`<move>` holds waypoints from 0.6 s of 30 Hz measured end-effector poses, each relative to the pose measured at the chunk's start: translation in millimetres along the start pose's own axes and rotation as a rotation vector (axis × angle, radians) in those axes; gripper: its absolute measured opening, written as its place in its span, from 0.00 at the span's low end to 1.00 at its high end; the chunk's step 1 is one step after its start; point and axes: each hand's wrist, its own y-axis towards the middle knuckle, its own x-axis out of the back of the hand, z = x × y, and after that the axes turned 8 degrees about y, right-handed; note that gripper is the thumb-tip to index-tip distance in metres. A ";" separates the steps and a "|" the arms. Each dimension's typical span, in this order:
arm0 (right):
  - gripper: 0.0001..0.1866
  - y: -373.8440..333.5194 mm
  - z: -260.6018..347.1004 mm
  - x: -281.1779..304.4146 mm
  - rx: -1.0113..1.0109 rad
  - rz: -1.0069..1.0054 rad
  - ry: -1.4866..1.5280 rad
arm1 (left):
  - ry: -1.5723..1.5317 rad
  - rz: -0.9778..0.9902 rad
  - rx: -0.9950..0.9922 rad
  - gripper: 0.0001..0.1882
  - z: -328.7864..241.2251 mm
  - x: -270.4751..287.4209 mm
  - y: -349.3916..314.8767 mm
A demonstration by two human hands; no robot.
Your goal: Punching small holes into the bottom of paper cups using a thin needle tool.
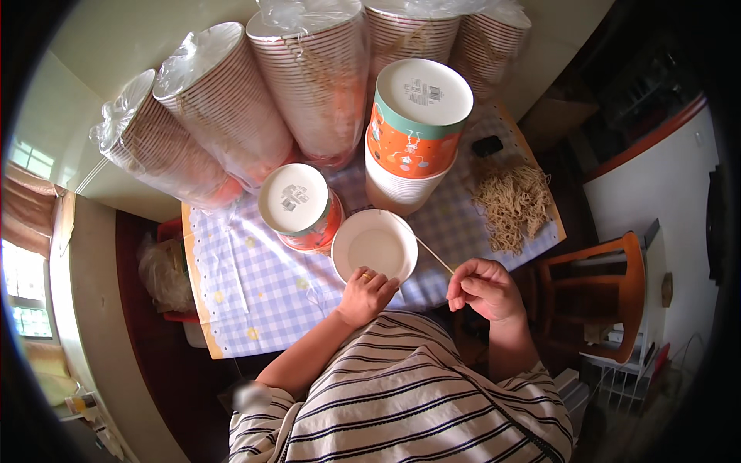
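A white paper tub (374,245) stands near the table's front edge with its open mouth facing up. My left hand (366,297) grips its near rim, fingers curled over the edge. A thin beige cord (431,253) stretches from the tub's far right rim to my right hand (488,289), which pinches its end between thumb and fingers. Left of this tub, a short stack of orange printed tubs (309,220) sits upside down. Behind it rises a taller upside-down stack (417,147), with an orange and green tub on top of white ones.
Several tall plastic-wrapped stacks of tubs (309,85) line the back against the wall. A tangled pile of beige cords (515,204) lies at the right on the checked tablecloth (262,301), near a small black object (486,146). A wooden chair (629,297) stands to the right.
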 end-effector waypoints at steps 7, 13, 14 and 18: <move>0.08 6.7 -8.2 -8.6 0.127 -0.063 0.283 | -0.437 -0.006 0.162 0.18 -12.3 33.7 13.9; 0.10 28.8 -37.7 -14.1 0.113 -0.032 0.590 | -1.155 0.188 0.337 0.20 -23.5 64.3 33.8; 0.10 31.4 -40.7 -14.8 0.119 -0.020 0.636 | -1.218 0.227 0.341 0.20 -27.4 68.0 38.2; 0.13 38.7 -46.3 -15.4 0.166 0.009 0.675 | -1.499 0.418 0.544 0.16 -35.4 62.8 29.8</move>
